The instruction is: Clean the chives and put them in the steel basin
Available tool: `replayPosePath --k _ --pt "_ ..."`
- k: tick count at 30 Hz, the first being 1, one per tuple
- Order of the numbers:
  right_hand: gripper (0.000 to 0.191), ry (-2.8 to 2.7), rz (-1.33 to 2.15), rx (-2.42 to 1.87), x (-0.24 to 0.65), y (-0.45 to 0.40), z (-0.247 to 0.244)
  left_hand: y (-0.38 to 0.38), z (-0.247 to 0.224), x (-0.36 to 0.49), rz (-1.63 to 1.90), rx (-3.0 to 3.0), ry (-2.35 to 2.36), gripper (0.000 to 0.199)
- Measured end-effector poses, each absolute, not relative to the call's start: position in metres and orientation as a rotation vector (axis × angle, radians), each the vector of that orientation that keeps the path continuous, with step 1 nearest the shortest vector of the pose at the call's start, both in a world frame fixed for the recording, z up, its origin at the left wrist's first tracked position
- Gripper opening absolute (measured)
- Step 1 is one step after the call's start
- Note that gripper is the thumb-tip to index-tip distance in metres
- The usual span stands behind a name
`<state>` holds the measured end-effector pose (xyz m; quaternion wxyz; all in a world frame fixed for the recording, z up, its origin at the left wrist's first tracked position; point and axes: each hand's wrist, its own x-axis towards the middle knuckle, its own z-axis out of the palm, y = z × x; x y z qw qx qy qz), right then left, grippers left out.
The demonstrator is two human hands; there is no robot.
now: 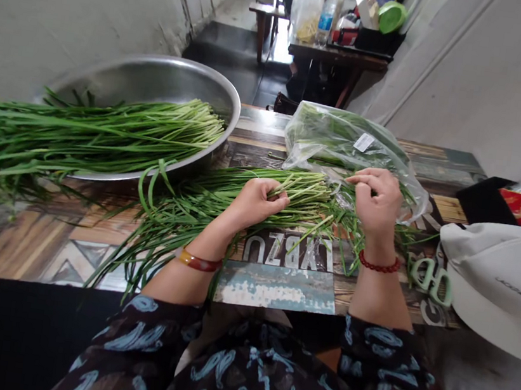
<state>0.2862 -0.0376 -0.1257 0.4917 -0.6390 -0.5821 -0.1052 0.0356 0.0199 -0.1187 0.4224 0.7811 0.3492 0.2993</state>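
Chive bunch (181, 210): loose on the tabletop, running across both hands, pale stem ends (311, 192) between the hands, long green leaves fanning past the left wrist toward the near table edge.

Left hand (257, 204): closed over the stems, fingers wrapped around part of the bunch from above.

Right hand (375, 200): fingers (363, 178) curled downward, partly open, just beyond the pale stem ends and over loose leaves; grip on anything impossible to tell.

Beyond the right hand: clear plastic bag of leafy greens (344, 139), white label on top, lower edge just beside the fingers.

Left of the left hand: large steel basin (161, 76) with a second heap of chives (96, 128) laid across it, leaves spilling over the rim, stem ends pointing toward the hands.

Right of the right hand: green-handled scissors (429, 280) on the table, touching a white cap (494, 277).

Under both hands: table (32, 248) with a printed patchwork top.

Wrists: orange-red bangle (198, 262) on the left, red bead bracelet (379, 264) on the right.

Nearest the camera: dark paisley-print sleeves (379, 345).
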Motion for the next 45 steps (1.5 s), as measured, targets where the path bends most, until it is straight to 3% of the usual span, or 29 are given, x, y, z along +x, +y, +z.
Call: replayPosePath --k 11,17,30,45 --pt "0.008 -1.902 -0.155 -1.415 0.243 -0.041 -0.125 0.02 -0.122 0.037 0.768 2.152 0.865 0.019" --pt "0.008 -1.643 0.258 -1.286 0.236 -0.033 -0.135 0.022 -0.123 0.036 0.81 2.221 0.897 0.017" --pt "0.005 -0.854 0.932 -1.145 0.208 -0.031 -0.147 0.013 -0.122 0.042 0.809 2.363 0.989 0.036" --pt "0.017 -0.688 1.063 -1.121 0.203 -0.033 -0.142 0.007 -0.124 0.044 0.827 2.527 1.043 0.027"
